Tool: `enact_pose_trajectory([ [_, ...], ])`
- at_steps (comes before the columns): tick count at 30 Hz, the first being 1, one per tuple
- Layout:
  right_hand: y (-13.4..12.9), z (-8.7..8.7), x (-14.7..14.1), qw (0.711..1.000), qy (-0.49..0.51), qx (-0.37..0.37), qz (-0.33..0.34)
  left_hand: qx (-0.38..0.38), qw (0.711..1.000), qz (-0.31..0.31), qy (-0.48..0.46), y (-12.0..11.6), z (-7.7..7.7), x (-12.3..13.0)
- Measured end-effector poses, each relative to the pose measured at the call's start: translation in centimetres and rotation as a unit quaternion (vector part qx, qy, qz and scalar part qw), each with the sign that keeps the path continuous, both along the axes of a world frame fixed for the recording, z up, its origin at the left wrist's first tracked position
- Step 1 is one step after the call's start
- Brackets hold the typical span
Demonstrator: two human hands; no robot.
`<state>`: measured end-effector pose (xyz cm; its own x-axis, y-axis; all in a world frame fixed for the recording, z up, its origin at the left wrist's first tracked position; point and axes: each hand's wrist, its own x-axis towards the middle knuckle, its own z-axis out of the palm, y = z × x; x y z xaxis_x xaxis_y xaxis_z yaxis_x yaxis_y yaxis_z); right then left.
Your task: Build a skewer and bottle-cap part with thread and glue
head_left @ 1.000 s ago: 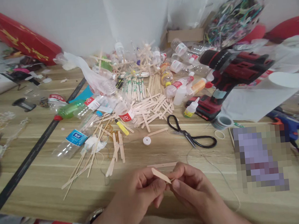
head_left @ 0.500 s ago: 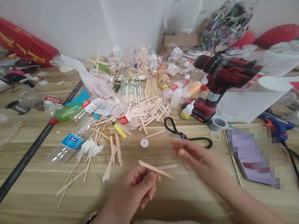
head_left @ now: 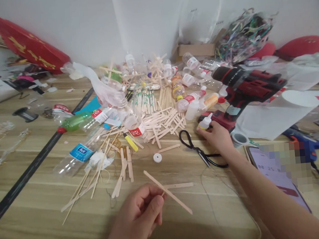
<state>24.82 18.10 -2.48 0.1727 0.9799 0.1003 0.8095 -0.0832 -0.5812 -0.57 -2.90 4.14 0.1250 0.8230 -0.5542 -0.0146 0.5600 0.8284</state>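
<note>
My left hand [head_left: 145,212] is closed in a pinch at the lower middle. From its fingertips a flat wooden craft stick [head_left: 177,199] sticks out at a slant, with a thin bit of wood showing at the pinch. Another craft stick [head_left: 182,185] lies behind it, seemingly on the table. My right hand [head_left: 218,138] reaches far forward, its fingers closed around a small glue bottle [head_left: 206,121] with a white nozzle and yellow label. Black-handled scissors [head_left: 200,151] lie partly under my right forearm. A white disc [head_left: 157,157] rests between the hands.
A red cordless drill [head_left: 238,94] stands just behind the glue bottle. Plastic bottles [head_left: 135,127] and piled craft sticks [head_left: 165,121] cover the back. A phone [head_left: 266,166] and a blue glue gun [head_left: 303,142] lie at right; a dark strip [head_left: 37,165] crosses the left.
My right hand has moved forward from above the scissors and taken hold of the glue bottle. The craft stick in my left hand has turned to a steeper slant. The view has shifted slightly.
</note>
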Motion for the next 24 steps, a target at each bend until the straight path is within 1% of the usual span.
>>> enact_pose_trajectory([
  [2, -0.3, 0.3, -0.1, 1.000, -0.009, 0.019, 0.000, 0.003, 1.000, 0.004, 0.011, -0.2, 0.2, -0.2],
  [5, -2.2, 1.4, -0.4, 0.998, -0.015, 0.057, 0.016, 0.020, 0.999, 0.000, 0.031, -0.6, 0.2, -0.4],
  [6, -3.2, 1.7, -0.5, 0.996, -0.009, 0.081, 0.038, 0.027, 0.999, 0.000, 0.038, -0.7, 0.1, -0.5],
  [7, -4.3, 2.0, -0.7, 0.994, 0.012, 0.089, 0.065, 0.033, 0.999, -0.001, 0.043, -0.8, -0.1, -0.5],
  [9, -6.6, 2.4, -1.2, 0.989, 0.066, 0.068, 0.111, 0.051, 0.997, -0.006, 0.053, -1.1, -0.2, -0.6],
  [11, -8.9, 2.5, -1.9, 0.973, 0.139, 0.030, 0.181, 0.071, 0.995, -0.011, 0.065, -1.3, -0.4, -0.8],
  [14, -11.9, 2.5, -2.7, 0.954, 0.212, 0.013, 0.210, 0.089, 0.994, -0.006, 0.069, -1.8, -0.7, -1.1],
  [17, -14.1, 2.6, -3.0, 0.950, 0.235, 0.025, 0.202, 0.095, 0.994, 0.001, 0.045, -2.4, -1.3, -1.5],
  [20, -15.6, 2.6, -2.8, 0.951, 0.263, 0.060, 0.149, 0.095, 0.995, 0.003, 0.035, -3.2, -1.8, -1.7],
  [21, -16.0, 2.6, -2.8, 0.947, 0.287, 0.069, 0.128, 0.098, 0.994, 0.004, 0.038, -3.5, -2.0, -1.7],
  [22, -16.4, 2.6, -2.9, 0.937, 0.323, 0.075, 0.110, 0.102, 0.994, 0.006, 0.043, -3.7, -2.1, -1.7],
  [24, -17.0, 2.8, -3.1, 0.898, 0.425, 0.066, 0.090, 0.115, 0.992, 0.007, 0.051, -4.3, -2.4, -1.5],
])
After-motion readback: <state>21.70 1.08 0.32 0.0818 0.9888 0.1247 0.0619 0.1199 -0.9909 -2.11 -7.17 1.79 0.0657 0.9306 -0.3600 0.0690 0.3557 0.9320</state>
